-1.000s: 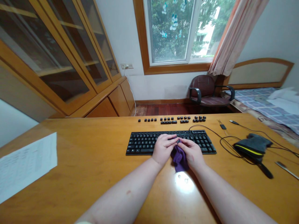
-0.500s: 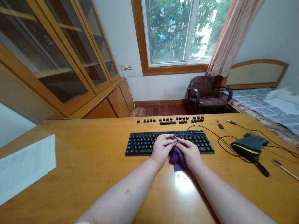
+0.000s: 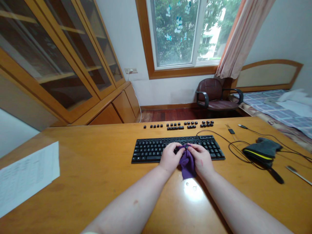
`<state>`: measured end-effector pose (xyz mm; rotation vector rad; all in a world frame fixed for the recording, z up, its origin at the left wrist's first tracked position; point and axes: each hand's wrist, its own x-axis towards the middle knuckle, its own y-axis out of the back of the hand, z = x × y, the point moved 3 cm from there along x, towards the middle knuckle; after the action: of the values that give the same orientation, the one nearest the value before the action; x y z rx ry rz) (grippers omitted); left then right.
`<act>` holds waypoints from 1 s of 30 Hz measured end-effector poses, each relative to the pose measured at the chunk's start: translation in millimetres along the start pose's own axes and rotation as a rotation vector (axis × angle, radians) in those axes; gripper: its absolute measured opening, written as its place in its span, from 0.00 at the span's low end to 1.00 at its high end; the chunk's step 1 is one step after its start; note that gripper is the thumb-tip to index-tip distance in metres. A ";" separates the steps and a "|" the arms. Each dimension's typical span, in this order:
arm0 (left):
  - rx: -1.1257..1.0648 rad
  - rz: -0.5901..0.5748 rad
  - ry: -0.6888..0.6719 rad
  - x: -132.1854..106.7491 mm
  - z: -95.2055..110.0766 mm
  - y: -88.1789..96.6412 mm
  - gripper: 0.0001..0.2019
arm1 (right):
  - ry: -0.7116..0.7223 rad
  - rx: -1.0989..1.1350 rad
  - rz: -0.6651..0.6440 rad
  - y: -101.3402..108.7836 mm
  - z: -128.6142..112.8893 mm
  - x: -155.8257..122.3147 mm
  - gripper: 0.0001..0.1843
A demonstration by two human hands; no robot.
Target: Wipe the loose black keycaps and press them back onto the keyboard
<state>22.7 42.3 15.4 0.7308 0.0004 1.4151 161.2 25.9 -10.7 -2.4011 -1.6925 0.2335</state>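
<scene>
A black keyboard [image 3: 151, 149] lies on the wooden desk [image 3: 97, 165]. Both my hands meet over its near edge. My left hand [image 3: 170, 157] is closed, its fingers pinching the top of a purple cloth [image 3: 187, 165]. My right hand [image 3: 201, 159] is closed too, gripping the same cloth, with a small dark piece pinched at the fingertips between the two hands. The cloth hangs down onto the desk between my wrists. A row of loose black keycaps [image 3: 179, 124] sits behind the keyboard.
A sheet of paper [image 3: 26, 175] lies at the desk's left edge. To the right are black cables [image 3: 237, 149], a dark pouch with a yellow stripe [image 3: 262, 151] and a thin metal tool [image 3: 298, 174]. Beyond the desk stand a chair [image 3: 214, 96], a cabinet and a bed.
My hands have stayed at the keyboard's near edge, working the cloth slightly; more purple cloth now shows between the fingers. The view has shifted a little.
</scene>
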 end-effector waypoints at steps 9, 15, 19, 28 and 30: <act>-0.223 -0.034 -0.133 -1.6 5.3 4.4 0.13 | 0.032 -0.073 -0.024 2.4 -1.0 2.7 0.15; -0.271 0.044 0.031 2.3 -2.5 0.9 0.09 | 0.006 -0.060 -0.109 -1.6 -4.7 -1.7 0.16; -0.234 0.025 0.011 3.7 -1.7 1.0 0.08 | -0.019 -0.024 -0.099 -1.1 -2.1 -1.0 0.16; -0.252 0.043 -0.069 3.7 -1.8 2.8 0.07 | -0.030 -0.007 -0.153 -2.2 -0.2 -1.5 0.14; -0.246 0.064 -0.106 4.1 -0.8 4.5 0.05 | -0.018 -0.028 -0.144 -2.2 -1.1 -1.8 0.13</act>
<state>19.1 46.3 18.5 0.6051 -0.2776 1.4059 158.8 24.9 -9.0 -2.2897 -1.8784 0.2121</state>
